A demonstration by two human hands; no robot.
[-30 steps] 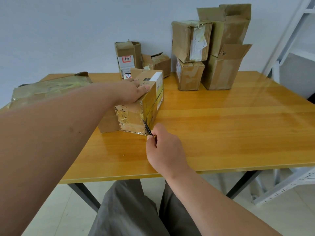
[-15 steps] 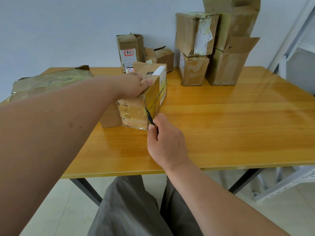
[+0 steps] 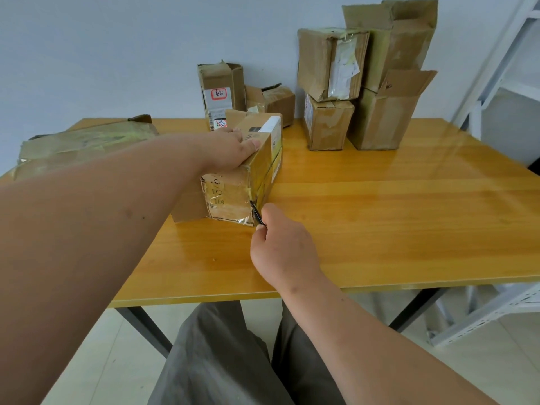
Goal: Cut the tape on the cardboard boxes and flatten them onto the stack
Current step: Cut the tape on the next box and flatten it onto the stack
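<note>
Mostly the writing is too small or smeared to read: the upright carton (image 3: pixel 221 95) by the wall wears a white label with a red-bordered stamp, and the box (image 3: pixel 248 168) I'm working on carries a white sticker, a small dark label and some black scrawl under shiny tape on its near end. That box lies on its side on the wooden bench (image 3: pixel 380 217), my left hand (image 3: pixel 233 150) laid flat on top with straight fingers pressing it down. My right hand (image 3: pixel 280 247), just beside the near corner, pinches a thin black blade (image 3: pixel 256 212) with curled fingers, its tip on the taped corner edge, while the flattened cardboard stack (image 3: pixel 84 144) sits at far left.
</note>
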